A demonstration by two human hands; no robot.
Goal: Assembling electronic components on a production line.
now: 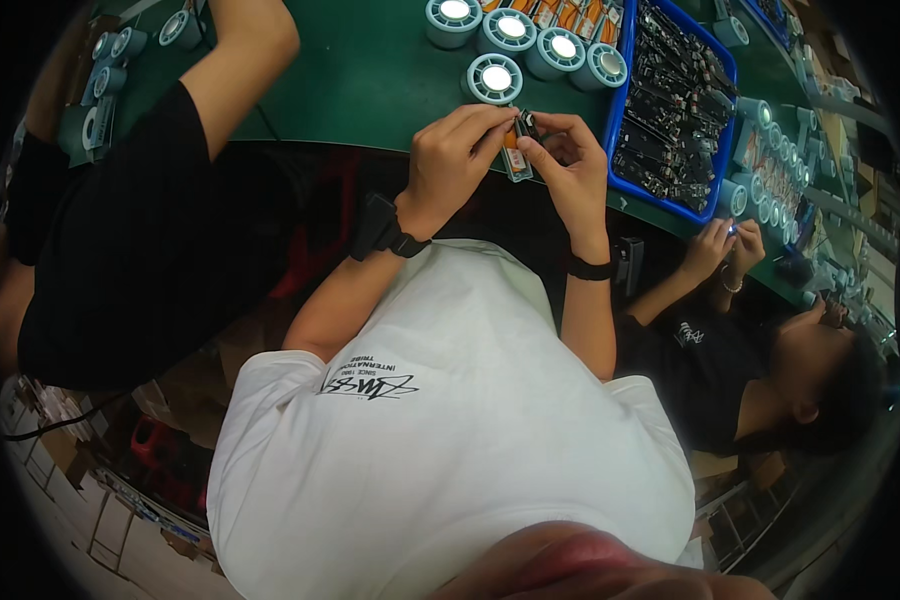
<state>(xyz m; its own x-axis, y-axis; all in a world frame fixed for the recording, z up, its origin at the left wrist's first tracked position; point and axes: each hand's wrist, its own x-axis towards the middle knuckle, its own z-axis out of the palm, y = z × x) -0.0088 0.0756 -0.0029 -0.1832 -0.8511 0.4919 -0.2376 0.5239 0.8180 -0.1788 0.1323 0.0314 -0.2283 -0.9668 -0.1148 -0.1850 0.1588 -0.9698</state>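
Observation:
Both my hands meet at the table's front edge. My left hand (455, 160) pinches a small flat part (516, 160), orange with a pale silvery lower end, between thumb and fingertips. My right hand (575, 170) closes its thumb and index finger on a small dark piece (527, 124) at the upper end of that part. Fingers partly cover both, so I cannot tell whether they are joined. Just beyond the fingertips stands a round light-blue housing (493, 78) with a spoked rim and a bright silvery centre.
More round housings (561, 50) and a row of orange parts (570, 14) stand behind on the green table (360, 70). At right is a blue tray (615, 165) full of black electronic parts (670, 100). Co-workers sit either side; one's hands (725, 250) hold a small lit thing.

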